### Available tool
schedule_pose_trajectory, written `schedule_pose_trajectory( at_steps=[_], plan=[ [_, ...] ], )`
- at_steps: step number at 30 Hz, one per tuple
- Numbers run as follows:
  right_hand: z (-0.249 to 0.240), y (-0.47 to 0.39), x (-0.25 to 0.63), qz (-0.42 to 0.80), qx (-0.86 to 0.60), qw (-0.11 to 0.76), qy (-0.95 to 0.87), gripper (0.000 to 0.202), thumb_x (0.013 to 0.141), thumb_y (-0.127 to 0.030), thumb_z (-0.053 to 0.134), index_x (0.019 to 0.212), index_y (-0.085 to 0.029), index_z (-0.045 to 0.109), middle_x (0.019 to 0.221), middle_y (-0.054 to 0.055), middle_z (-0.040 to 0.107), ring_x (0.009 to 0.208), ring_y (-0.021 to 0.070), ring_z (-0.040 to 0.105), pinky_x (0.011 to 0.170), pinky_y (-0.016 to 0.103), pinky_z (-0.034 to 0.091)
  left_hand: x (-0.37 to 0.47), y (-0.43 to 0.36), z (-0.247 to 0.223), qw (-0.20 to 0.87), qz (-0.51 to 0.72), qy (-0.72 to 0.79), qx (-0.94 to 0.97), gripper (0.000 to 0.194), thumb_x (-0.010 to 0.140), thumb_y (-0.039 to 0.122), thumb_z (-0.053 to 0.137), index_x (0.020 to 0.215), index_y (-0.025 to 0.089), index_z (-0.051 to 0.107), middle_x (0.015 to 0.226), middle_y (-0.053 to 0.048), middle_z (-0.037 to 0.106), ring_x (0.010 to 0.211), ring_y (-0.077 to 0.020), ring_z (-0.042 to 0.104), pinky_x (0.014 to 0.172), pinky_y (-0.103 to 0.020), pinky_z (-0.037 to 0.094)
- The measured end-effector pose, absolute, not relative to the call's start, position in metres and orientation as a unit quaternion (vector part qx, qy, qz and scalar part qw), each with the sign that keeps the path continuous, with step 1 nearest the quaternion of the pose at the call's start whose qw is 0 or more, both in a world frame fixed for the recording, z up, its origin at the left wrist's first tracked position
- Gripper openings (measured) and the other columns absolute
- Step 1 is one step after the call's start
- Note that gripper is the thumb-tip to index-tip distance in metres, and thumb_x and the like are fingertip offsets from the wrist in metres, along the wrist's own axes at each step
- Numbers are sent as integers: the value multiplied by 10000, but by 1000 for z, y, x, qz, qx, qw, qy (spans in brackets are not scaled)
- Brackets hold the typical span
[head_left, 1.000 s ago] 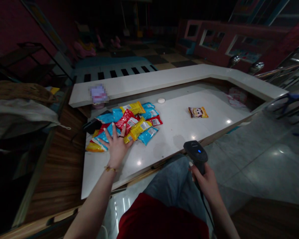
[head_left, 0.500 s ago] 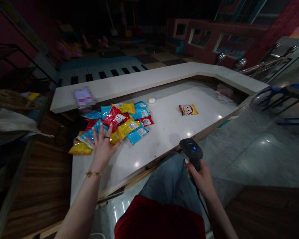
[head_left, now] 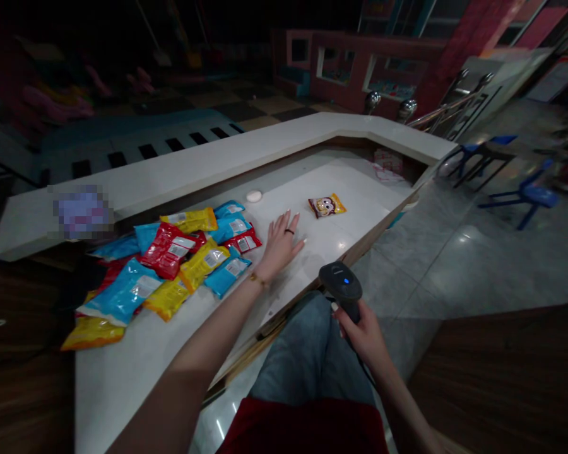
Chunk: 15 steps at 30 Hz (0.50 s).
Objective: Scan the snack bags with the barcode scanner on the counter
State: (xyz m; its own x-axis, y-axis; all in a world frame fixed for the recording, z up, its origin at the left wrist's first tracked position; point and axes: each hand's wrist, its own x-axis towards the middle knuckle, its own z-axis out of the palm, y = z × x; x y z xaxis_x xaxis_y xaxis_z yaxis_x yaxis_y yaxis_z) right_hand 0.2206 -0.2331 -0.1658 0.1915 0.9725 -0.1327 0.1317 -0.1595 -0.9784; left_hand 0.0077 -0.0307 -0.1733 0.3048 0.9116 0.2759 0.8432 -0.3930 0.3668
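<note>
Left hand (head_left: 278, 247), fingers spread and empty, seems to reach for the single packet (head_left: 327, 206), requiring a pinch; right hand (head_left: 365, 329) grasps the scanner (head_left: 339, 282).

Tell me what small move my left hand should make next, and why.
I'd probably ease the left hand forward and to the right, onto the brown-and-yellow packet. It lies on the counter just beyond that open hand, apart from the pile of packets, while the right hand is taken up holding the scanner.
</note>
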Motion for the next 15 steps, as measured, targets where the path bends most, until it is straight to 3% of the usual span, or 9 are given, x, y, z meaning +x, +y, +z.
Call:
schedule_pose_trajectory(
  at_steps=[7, 15],
  plan=[
    [-165, -230, 225, 428, -618, 476, -456, 319, 868, -542, 762, 869, -241, 658, 550, -64, 567, 465, 171, 562, 486, 273, 438, 102, 56, -180, 88, 94, 537, 833, 843, 1044, 376, 616, 1757, 96, 263, 1849, -216, 133, 1722, -381, 160, 1399, -583, 140],
    [-161, -234, 225, 437, -616, 473, -453, 314, 858, -541, 750, 868, -246, 642, 546, -65, 563, 462, 172, 551, 477, 271, 425, 104, 54, -184, 82, 71, 529, 842, 728, 1086, 435, 536, 1725, 123, 376, 1811, -190, 305, 1699, -368, 247, 1403, -587, 97]
  ],
)
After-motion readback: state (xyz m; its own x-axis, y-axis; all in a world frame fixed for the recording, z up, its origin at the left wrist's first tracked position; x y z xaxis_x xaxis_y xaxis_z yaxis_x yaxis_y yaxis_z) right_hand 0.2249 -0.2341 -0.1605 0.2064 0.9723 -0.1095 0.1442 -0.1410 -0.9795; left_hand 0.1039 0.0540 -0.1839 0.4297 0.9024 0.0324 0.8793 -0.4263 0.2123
